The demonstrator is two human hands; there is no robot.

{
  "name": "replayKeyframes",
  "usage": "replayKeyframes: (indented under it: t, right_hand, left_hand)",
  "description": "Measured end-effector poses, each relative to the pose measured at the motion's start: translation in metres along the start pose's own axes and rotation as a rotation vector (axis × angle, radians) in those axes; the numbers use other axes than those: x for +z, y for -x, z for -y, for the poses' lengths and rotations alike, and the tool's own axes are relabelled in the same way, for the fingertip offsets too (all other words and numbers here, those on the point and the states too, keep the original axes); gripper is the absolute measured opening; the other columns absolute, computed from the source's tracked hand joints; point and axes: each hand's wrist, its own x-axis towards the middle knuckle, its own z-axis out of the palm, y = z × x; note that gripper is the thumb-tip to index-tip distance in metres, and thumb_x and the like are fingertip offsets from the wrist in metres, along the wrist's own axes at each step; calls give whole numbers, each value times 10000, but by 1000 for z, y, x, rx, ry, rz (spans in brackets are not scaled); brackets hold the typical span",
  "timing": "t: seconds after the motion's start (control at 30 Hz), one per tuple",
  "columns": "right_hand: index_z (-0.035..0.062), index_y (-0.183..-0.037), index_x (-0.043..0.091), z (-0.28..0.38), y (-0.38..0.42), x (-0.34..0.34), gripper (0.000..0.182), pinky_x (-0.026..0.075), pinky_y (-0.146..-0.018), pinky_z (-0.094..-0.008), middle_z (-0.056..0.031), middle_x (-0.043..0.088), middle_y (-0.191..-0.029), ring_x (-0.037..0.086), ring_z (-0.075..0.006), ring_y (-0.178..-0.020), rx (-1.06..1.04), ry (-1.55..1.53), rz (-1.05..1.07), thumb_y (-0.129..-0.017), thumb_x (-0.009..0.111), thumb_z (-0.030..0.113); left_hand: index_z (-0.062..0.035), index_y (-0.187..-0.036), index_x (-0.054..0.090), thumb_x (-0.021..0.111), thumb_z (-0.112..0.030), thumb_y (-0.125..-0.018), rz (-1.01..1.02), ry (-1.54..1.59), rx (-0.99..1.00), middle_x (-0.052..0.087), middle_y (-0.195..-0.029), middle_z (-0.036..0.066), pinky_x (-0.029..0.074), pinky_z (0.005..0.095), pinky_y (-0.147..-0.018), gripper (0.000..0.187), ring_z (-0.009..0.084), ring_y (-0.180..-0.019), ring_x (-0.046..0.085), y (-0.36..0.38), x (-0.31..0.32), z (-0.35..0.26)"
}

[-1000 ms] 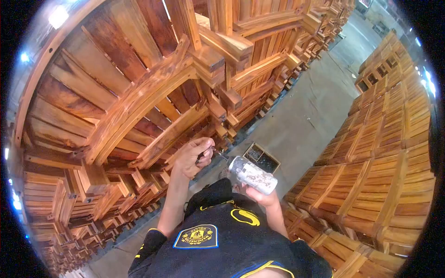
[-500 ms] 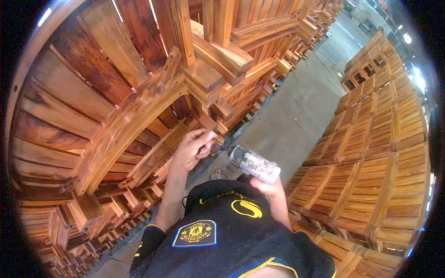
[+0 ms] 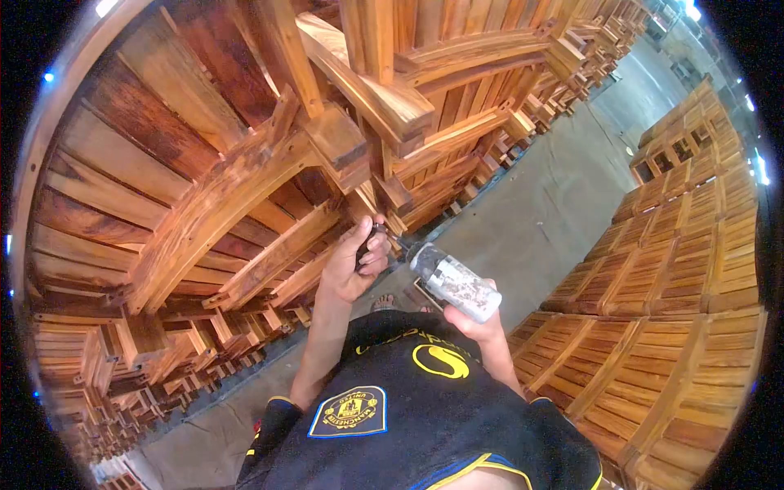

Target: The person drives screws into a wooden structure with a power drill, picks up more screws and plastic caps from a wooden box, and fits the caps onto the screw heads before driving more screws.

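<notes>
My right hand is wrapped round a white plastic bottle, stained with dark smears and tilted with its dark end toward my left hand. My left hand is closed on a slim dark-handled tool, whose kind I cannot tell. A thin shaft runs from this hand toward the bottle's dark end. Just beyond my left hand are the square leg ends of a stacked wooden furniture piece, with a curved rail and slats to the left.
More slatted wooden furniture is piled along the left and far side. On the right stands a tall row of stacked slatted wooden pieces. A grey floor aisle runs between them, and my foot shows below.
The dark-handled tool now shows in my left hand, which has turned and come nearer the bottle's dark end. The bottle has shifted slightly right in view, and the camera has moved a little.
</notes>
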Motion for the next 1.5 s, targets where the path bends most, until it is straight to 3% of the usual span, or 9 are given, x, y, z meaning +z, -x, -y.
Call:
replayKeyframes:
  t: [0.3, 0.4, 0.47, 0.6, 0.67, 0.93, 1.1, 1.2, 1.5]
  right_hand:
    - [-58, -1018, 607, 10, -25, -14, 445, 464, -811, -283, -147, 659, -954, 640, -199, -862, -115, -134, 107, -605, 674, 95]
    - [3, -938, 642, 17, -25, -8, 337, 458, -748, -285, -100, 666, -901, 625, -201, -802, -96, -100, 70, -613, 694, 77]
    - [-1, -918, 639, 22, -27, -4, 329, 461, -700, -282, -110, 659, -877, 621, -210, -751, -153, -66, -53, -602, 690, 75]
    - [-9, -907, 639, 20, -35, -6, 326, 463, -681, -285, -116, 652, -848, 616, -215, -726, -212, 12, 35, -597, 688, 79]
    - [-93, -1016, 585, 11, -35, -8, 473, 460, -804, -275, -158, 652, -937, 630, -172, -852, -116, -102, 142, -593, 696, 88]
    - [-87, -1006, 591, 14, -41, 5, 438, 471, -762, -275, -150, 649, -907, 636, -180, -811, -167, -40, 93, -606, 684, 65]
    - [-39, -925, 627, 25, -44, 17, 372, 485, -702, -301, -149, 650, -846, 640, -252, -718, -161, 55, -30, -582, 661, 100]
    - [-44, -908, 618, 25, -48, 18, 361, 487, -677, -302, -151, 645, -824, 639, -262, -695, -235, 88, -73, -582, 670, 102]
    - [-38, -894, 612, 23, -62, 27, 349, 489, -645, -304, -167, 620, -804, 625, -305, -681, -316, 143, -73, -566, 668, 66]
  left_hand:
    - [-62, -952, 521, 522, -319, -912, -141, -378, 49, 421, -631, -35, 239, 138, -369, 260, 20, -473, 321, -2, 32, -13]
    - [-61, -943, 523, 525, -315, -911, -148, -431, 56, 426, -632, -33, 235, 136, -364, 256, 16, -463, 319, 0, 32, -19]
    - [-60, -943, 525, 525, -310, -912, -155, -423, 49, 429, -634, -30, 234, 136, -364, 252, 16, -463, 321, 2, 32, -22]
    - [-55, -946, 524, 514, -295, -919, -151, -433, 54, 437, -642, -23, 235, 140, -362, 242, 17, -457, 319, 6, 36, -26]
    - [-54, -949, 522, 514, -294, -919, -136, -444, 54, 438, -642, -24, 236, 142, -362, 242, 18, -453, 317, 5, 32, -27]
    - [-5, -942, 563, 533, -268, -911, -91, -382, 65, 456, -645, -13, 252, 144, -374, 266, 23, -458, 340, -4, 34, -24]
    - [5, -1131, 540, 504, -295, -925, -184, -484, 196, 444, -645, -27, 253, 147, -384, 366, 29, -483, 358, -9, 49, -14]
    - [0, -1223, 484, 476, -309, -937, -111, -413, 241, 425, -635, -36, 262, 155, -389, 421, 33, -491, 366, -11, 49, -10]
    - [-14, -1280, 434, 472, -284, -938, -80, -383, 280, 389, -611, -54, 258, 164, -378, 437, 34, -464, 350, -14, 44, -18]
